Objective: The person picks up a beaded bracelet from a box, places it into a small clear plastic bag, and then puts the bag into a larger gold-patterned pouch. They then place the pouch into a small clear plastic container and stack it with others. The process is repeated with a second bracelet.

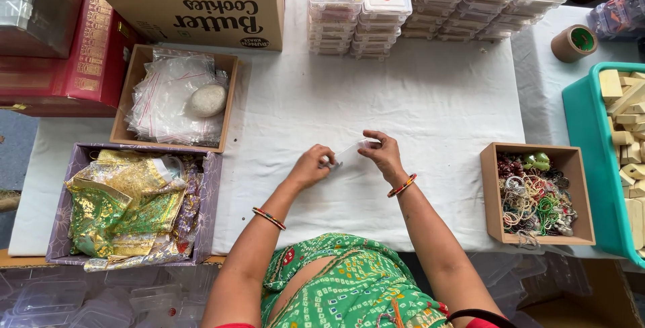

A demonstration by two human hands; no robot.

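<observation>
As seen from the head camera, a white-clothed table [403, 100] carries several containers. At rear left, a brown box [127, 93] holds clear zip bags [161, 106] weighted by a pale stone [207, 100]. Just in front of it, a purple box [201, 214] holds gold and green fabric pouches [124, 214]. At right, a second brown box [494, 194] holds a tangle of bangles and bead jewellery [537, 200]. Beside it, a teal crate [584, 160] holds pale wooden blocks [628, 133]. Stacked clear lidded tubs [430, 6] line the rear edge, with a tape roll [573, 42] to their right.

Both forearms extend forward over the cloth at centre. Left hand [310, 167] and right hand [383, 155] each pinch one end of a small clear bag [349, 153], fingers closed on it, held just above the table between the boxes.
</observation>
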